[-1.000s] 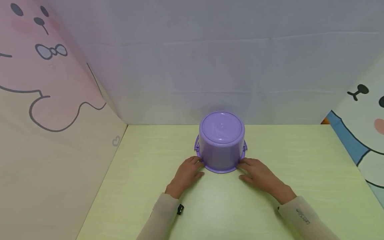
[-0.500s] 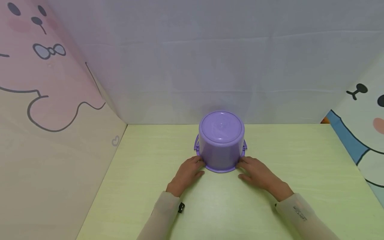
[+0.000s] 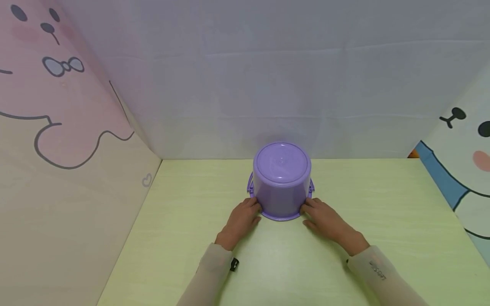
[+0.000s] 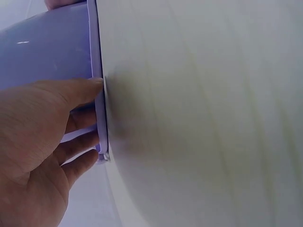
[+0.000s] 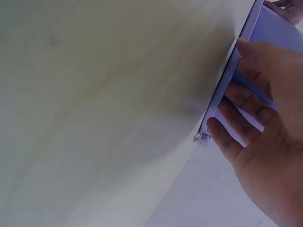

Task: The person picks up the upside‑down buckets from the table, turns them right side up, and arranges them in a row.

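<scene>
A purple plastic bucket (image 3: 282, 195) stands upside down on the table, its flat base facing up. Low on each side, parts of its handle (image 3: 312, 185) show; the rest is hidden behind it. My left hand (image 3: 240, 221) rests at the left front of the rim, and in the left wrist view its thumb and fingers touch the rim edge (image 4: 96, 52). On the opposite side my right hand (image 3: 328, 222) touches the rim with slightly bent fingers, as the right wrist view shows. Whatever may lie beneath the bucket is hidden.
The pale green-yellow table (image 3: 191, 191) meets a whitish cloth wall (image 3: 229, 85) just behind the bucket. A side panel with a pink cartoon figure (image 3: 76, 97) stands at left, another with a white cartoon animal (image 3: 468, 170) at right.
Both hands have edged slightly inward, the right a little to the left and the left a little to the right. The bucket stays essentially where it was, still upside down.
</scene>
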A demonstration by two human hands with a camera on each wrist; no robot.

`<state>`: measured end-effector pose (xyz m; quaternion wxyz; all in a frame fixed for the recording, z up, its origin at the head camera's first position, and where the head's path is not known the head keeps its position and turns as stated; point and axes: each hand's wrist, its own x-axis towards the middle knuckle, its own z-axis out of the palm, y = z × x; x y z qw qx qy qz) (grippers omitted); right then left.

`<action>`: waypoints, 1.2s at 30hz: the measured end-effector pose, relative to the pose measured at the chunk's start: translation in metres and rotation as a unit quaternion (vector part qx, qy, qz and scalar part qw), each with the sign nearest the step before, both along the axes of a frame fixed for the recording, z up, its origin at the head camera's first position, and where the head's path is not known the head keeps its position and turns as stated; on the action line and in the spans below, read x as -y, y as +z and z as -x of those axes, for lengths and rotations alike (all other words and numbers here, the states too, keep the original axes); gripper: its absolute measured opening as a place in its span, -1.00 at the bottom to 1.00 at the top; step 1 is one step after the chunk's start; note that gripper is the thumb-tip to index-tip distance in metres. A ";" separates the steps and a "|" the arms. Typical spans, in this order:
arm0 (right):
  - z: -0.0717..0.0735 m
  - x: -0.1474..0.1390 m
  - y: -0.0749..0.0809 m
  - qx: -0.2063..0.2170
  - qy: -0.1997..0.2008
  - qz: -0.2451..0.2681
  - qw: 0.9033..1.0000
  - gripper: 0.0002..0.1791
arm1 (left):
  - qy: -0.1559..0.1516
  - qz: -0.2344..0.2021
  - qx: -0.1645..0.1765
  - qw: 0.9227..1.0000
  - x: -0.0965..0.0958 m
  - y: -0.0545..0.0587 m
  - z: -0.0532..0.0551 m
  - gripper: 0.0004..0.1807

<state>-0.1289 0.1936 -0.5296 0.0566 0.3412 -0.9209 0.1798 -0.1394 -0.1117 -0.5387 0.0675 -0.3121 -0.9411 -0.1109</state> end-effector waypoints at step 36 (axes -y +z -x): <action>-0.005 0.001 0.000 -0.102 -0.027 0.051 0.993 -0.66 | 0.010 -0.009 -0.028 1.000 0.000 0.016 -0.003 -0.72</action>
